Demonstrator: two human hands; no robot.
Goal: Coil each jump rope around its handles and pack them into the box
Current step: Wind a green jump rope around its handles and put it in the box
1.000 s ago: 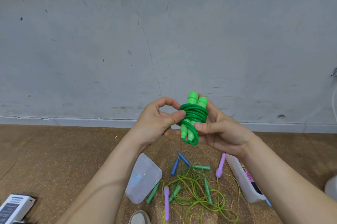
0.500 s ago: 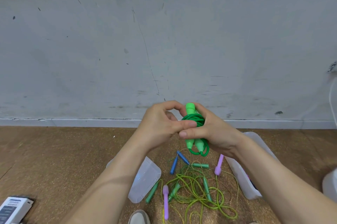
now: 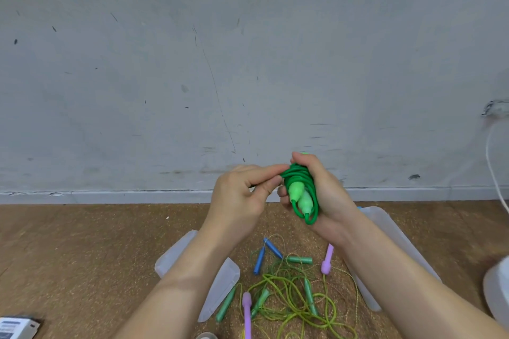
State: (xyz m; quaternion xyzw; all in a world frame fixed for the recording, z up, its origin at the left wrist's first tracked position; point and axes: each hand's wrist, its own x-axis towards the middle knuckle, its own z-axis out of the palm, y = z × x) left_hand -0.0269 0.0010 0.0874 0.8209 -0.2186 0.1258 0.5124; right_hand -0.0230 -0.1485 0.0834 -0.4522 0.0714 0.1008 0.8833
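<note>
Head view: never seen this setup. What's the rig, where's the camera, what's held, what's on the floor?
No machine: the grips are a person's two bare hands, filmed by one wide-angle camera on their head, looking forward and down. The right hand holds a green jump rope, its cord coiled around both handles; the left hand pinches the coil's edge. On the brown floor lie tangled loose ropes with blue handles and purple handles. A clear box sits right; a clear plastic piece, possibly its lid, sits left.
</note>
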